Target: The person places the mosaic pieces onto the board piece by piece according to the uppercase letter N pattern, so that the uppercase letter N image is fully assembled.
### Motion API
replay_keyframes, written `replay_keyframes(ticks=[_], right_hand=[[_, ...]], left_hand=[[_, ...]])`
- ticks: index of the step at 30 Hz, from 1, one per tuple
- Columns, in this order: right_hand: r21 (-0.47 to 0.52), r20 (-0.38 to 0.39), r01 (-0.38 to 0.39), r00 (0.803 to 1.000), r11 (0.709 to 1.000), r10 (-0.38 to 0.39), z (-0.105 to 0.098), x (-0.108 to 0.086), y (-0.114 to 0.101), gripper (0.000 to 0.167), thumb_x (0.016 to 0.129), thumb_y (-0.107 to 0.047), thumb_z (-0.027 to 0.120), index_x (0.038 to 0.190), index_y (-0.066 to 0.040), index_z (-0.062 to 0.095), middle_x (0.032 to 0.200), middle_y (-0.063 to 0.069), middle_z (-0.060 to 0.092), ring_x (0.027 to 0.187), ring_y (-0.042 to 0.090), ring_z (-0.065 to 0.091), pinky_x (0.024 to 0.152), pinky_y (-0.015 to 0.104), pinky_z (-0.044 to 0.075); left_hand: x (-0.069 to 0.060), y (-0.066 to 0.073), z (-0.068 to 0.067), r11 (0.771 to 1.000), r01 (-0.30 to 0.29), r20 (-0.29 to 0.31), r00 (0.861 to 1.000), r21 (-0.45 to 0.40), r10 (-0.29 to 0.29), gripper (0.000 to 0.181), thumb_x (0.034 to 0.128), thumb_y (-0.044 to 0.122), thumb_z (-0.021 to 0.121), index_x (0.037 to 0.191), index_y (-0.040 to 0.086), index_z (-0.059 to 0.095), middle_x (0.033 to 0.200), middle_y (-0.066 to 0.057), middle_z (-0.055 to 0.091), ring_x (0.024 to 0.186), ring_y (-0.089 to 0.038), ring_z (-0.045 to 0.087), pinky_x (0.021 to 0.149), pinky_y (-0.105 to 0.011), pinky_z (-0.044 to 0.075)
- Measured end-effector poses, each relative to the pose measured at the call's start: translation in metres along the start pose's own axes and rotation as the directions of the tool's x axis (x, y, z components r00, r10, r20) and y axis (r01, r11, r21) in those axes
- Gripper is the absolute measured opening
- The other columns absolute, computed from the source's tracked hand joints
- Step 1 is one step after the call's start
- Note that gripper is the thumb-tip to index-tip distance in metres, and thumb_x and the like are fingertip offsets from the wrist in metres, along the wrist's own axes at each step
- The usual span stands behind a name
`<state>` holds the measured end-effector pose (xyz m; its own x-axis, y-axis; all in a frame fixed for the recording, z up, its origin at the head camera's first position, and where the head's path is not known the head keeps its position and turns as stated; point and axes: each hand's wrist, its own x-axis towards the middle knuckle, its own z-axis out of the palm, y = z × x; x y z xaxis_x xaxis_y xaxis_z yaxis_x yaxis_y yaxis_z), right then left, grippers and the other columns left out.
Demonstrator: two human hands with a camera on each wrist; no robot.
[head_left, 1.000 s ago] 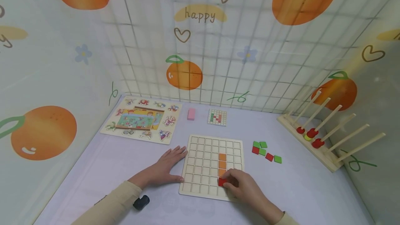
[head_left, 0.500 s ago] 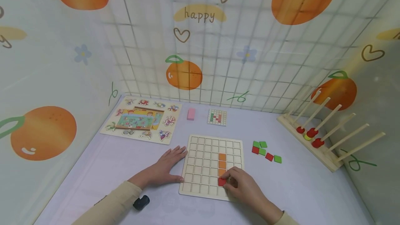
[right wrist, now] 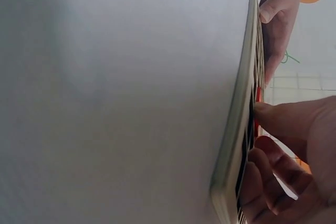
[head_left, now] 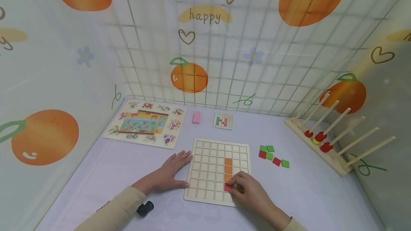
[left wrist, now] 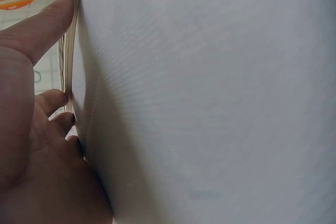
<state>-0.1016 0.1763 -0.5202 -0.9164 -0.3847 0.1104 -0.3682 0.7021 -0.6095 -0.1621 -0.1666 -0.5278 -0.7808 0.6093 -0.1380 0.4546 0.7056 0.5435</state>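
A wooden grid board [head_left: 205, 167] lies on the table, with three orange tiles [head_left: 228, 169] in one column and a red tile [head_left: 227, 187] directly below them. My right hand [head_left: 253, 193] has its thumb and index finger on the red tile's right side, the other fingers curled; in the right wrist view the thumb [right wrist: 281, 116] touches the red edge. My left hand [head_left: 168, 174] lies spread on the table, its fingertips and thumb tip against the board's left edge, as the left wrist view also shows at the thumb [left wrist: 44, 27].
Several loose green and red tiles [head_left: 269, 155] lie right of the board. Behind it are a small pattern card [head_left: 223, 121] and a pink block [head_left: 196, 117]. A picture puzzle [head_left: 144, 123] lies back left, a peg rack [head_left: 321, 145] stands right, and a black object [head_left: 145, 208] sits near my left sleeve.
My right hand has shifted very slightly, its fingers staying at the red tile. The left hand and the other tiles have not moved.
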Motion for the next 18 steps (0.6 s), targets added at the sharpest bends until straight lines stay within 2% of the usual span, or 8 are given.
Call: replay_keyframes(ticks=[7,18], right_hand=[[-0.007,0.006,-0.006,1.0,1.0,0.006,-0.0005,-0.0003,-0.0004,0.021,0.083,-0.012,0.085,0.098,-0.023,0.075,0.096,-0.015,0.06,0.076,0.003,0.051,0.062,0.017,0.046],[0.008,-0.012,-0.044,0.999,0.999,0.044,-0.0037,-0.0036,0.0018,0.021,0.086,-0.015,0.082,0.101,-0.028,0.075,0.095,-0.019,0.061,0.081,0.004,0.052,0.067,0.019,0.048]], left_hand=[[-0.0004,-0.0025,0.0021,1.0,-0.008,-0.006,1.0,0.004,0.008,0.098,0.0875,0.062,0.069,0.163,0.016,0.026,0.171,0.001,0.014,0.157,-0.022,0.004,0.128,-0.047,0.001],[-0.0009,-0.0014,0.0009,1.0,-0.004,-0.005,1.0,-0.014,0.004,0.098,0.0873,0.06,0.071,0.163,0.015,0.026,0.171,0.0,0.015,0.157,-0.023,0.003,0.128,-0.048,0.001]])
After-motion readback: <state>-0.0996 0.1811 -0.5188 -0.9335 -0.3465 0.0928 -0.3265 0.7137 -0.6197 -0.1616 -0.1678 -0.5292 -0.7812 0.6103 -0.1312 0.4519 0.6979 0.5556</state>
